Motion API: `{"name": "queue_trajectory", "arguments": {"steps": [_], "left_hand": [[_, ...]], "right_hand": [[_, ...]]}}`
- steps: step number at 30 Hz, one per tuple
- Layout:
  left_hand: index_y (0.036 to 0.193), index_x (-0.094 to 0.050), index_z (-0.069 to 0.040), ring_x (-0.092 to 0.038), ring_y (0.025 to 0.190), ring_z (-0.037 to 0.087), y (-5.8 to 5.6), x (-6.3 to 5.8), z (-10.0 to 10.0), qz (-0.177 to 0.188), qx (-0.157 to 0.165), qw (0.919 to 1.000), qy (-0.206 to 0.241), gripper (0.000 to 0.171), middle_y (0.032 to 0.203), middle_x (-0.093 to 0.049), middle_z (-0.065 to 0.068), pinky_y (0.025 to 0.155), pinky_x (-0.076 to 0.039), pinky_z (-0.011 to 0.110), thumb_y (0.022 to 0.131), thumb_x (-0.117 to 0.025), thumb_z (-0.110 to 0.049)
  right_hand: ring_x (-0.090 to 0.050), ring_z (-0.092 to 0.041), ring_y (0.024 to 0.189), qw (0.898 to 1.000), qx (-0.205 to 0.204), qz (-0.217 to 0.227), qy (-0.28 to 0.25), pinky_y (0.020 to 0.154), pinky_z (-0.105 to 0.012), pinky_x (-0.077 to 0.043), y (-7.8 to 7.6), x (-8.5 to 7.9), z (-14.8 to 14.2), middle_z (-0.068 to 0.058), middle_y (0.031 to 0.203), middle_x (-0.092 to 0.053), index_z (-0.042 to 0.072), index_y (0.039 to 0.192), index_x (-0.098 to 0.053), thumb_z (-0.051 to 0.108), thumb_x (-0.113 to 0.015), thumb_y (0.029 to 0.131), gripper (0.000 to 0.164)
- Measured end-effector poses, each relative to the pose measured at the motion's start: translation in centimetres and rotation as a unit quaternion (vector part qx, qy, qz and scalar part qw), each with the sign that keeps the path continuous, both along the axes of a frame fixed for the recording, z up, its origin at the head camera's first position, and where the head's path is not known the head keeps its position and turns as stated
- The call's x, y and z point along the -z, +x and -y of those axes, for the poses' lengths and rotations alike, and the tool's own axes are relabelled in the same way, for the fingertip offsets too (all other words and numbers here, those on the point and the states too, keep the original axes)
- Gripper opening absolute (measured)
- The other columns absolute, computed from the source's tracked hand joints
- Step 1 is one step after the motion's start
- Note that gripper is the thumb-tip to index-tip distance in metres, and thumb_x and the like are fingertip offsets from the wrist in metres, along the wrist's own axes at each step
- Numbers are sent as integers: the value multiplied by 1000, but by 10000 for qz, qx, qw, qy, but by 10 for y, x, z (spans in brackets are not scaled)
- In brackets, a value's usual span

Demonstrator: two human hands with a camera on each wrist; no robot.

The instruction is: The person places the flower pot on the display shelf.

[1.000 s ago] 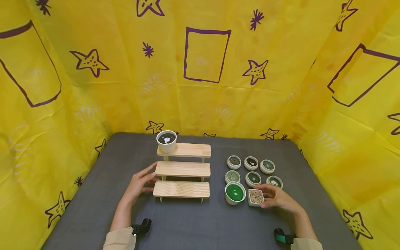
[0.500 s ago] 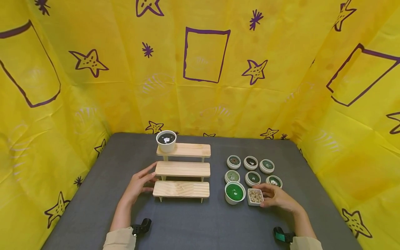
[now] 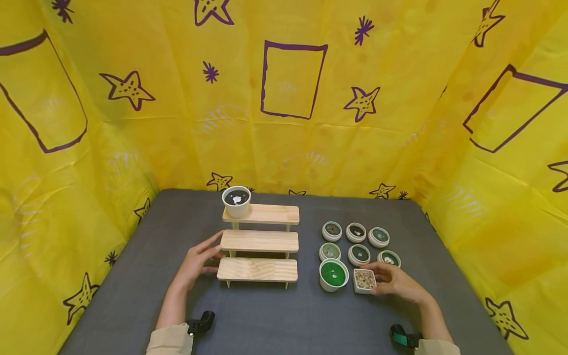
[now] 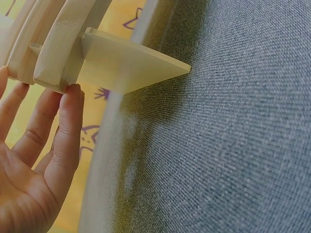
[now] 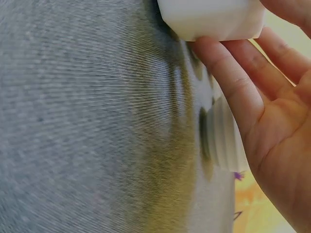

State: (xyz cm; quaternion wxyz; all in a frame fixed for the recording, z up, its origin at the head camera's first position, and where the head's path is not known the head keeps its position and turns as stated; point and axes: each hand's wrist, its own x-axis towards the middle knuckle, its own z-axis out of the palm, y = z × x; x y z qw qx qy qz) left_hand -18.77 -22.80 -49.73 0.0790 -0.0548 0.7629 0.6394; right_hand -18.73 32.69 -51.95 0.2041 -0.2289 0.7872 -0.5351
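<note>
Head view, starting at the left: a person's left hand is beside a three-tier wooden stand, its grip relaxed, fingers extended rather than wrapped round anything; the left wrist view shows fingertips touching the board ends. A white cup with a dark filling and a white patch stands upright at the left end of the top tier. To the right of the stand, on the grey cloth-covered bench, comes a white cup with a bright green filling. Behind it are six small round white tubs in two rows of three. Just right of the green-filled cup is a square white dish of tan and brown gravel-like pieces, held between thumb and fingers in the grip of the right hand; whether its base touches the bench cannot be told.
</note>
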Motion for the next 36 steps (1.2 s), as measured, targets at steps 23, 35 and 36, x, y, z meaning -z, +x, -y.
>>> {"name": "queue_trajectory", "arguments": {"steps": [23,35,36], "left_hand": [[151,-43,-23,-66,91,17,0,2,2,-28,12,10000,85,55,102,-68,13,75,-59,37,99,-58,-33],[151,-42,-24,-66,90,15,0,4,3,-104,72,9999,81,54,104,-67,15,74,-59,37,100,-57,-34],[151,-42,-24,-66,90,14,0,4,3,-120,83,9999,80,54,104,-67,15,74,-58,37,100,-57,-34]], "right_hand": [[-63,0,108,9936,668,-754,503,85,-19,-52,-1,-43,5,-7,121,-67,3,132,-57,7,-75,83,52],[-63,-2,105,9912,597,-1106,424,81,-22,-54,-16,-63,29,-14,120,-63,2,133,-56,7,-75,85,52],[-63,-1,105,9908,597,-1145,413,81,-22,-55,-18,-65,32,-16,121,-63,2,133,-56,7,-75,85,52]]}}
